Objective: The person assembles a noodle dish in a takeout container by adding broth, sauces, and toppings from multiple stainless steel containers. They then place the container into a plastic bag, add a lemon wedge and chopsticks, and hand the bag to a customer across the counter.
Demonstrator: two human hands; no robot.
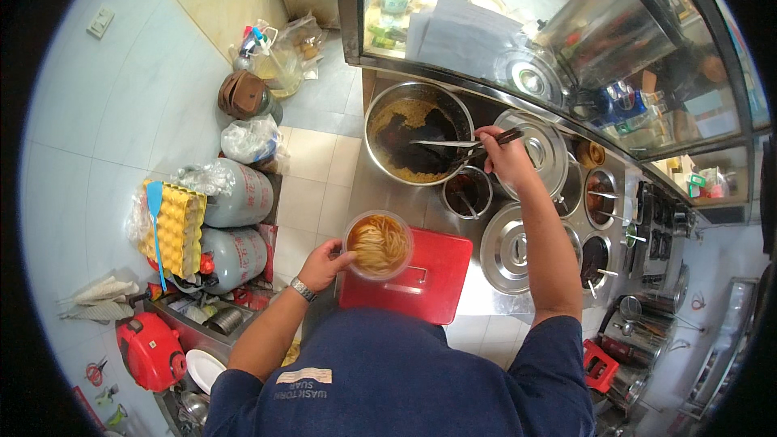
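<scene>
My left hand [326, 265] holds a round clear plastic bowl [379, 245] by its rim. Noodles in reddish-brown broth fill the bowl, which is over a red lid or tray [446, 267]. At the upper right, my right hand [501, 153] grips the dark handle of a utensil [513, 136]. A pale metal length [434, 143] reaches over a large steel pot [366, 127] of dark liquid with a tan layer floating at its edges. Whether it belongs to the same utensil is unclear. Just below sits a small steel pot [467, 192] of dark red sauce with a spoon.
Steel lids [507, 249] and sauce containers [601, 194] stand along the counter at right. A glass partition [461, 42] borders its far side. Gas cylinders [238, 193] and yellow egg trays [176, 230] are at left, near a red appliance [150, 351].
</scene>
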